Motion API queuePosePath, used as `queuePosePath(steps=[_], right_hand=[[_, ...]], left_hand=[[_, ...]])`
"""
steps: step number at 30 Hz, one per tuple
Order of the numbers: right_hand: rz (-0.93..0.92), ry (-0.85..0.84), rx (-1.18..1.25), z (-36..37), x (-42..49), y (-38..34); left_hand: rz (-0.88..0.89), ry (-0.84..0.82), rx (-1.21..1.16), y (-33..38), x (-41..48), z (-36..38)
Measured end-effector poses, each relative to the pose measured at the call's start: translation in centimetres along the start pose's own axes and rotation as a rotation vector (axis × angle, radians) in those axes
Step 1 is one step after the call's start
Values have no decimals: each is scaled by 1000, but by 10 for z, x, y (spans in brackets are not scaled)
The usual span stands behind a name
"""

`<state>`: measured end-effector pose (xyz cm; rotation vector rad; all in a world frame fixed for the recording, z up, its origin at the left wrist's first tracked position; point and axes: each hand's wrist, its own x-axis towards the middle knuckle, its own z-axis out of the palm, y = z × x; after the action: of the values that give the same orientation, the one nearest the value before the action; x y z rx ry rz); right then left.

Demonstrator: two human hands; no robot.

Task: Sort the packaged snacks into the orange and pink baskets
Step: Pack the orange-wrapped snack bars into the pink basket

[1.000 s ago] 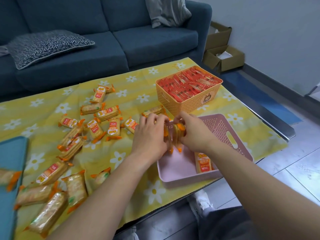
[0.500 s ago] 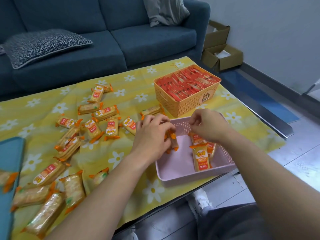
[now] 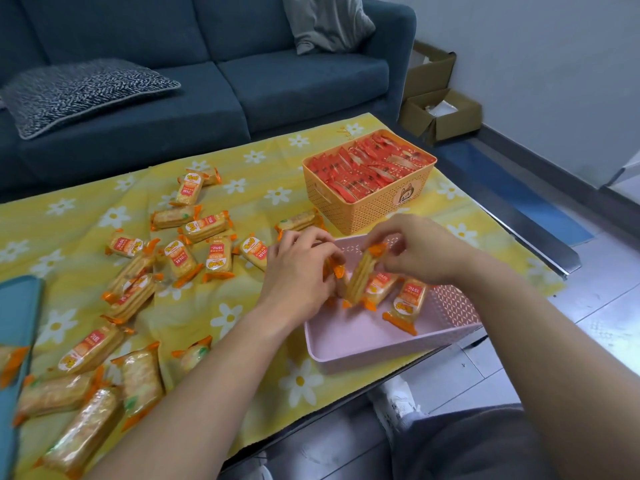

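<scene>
Over the pink basket (image 3: 363,355), the right hand (image 3: 422,247) is pinching the orange end of an upright cracker packet (image 3: 360,277), while the left hand (image 3: 298,271) is gripping a second packet (image 3: 334,270) at the basket's left rim. Inside it two more packets (image 3: 407,301) are lying, the orange basket (image 3: 374,209) of red sachets (image 3: 370,168) is sitting just behind, and loose packets (image 3: 204,226) are lying on the yellow daisy cloth (image 3: 194,306).

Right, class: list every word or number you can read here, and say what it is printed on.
"151": on the label of the snack packet in the pink basket; its other print is blurred.
The red packets in the orange basket: too small to read.
The loose packets on the cloth: too blurred to be sure.
</scene>
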<state>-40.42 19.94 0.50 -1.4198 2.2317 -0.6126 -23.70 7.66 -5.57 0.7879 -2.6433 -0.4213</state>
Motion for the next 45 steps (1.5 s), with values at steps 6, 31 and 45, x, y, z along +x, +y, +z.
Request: queuePosePath(steps=[6, 31, 45], right_hand=[[-100, 109, -112, 18, 14, -10], [295, -274, -490, 47, 15, 24], [-35, 216, -272, 20, 3, 25]], left_hand=[[-33, -49, 19, 6, 2, -2], [52, 144, 172, 23, 1, 14], [78, 197, 460, 31, 10, 33]])
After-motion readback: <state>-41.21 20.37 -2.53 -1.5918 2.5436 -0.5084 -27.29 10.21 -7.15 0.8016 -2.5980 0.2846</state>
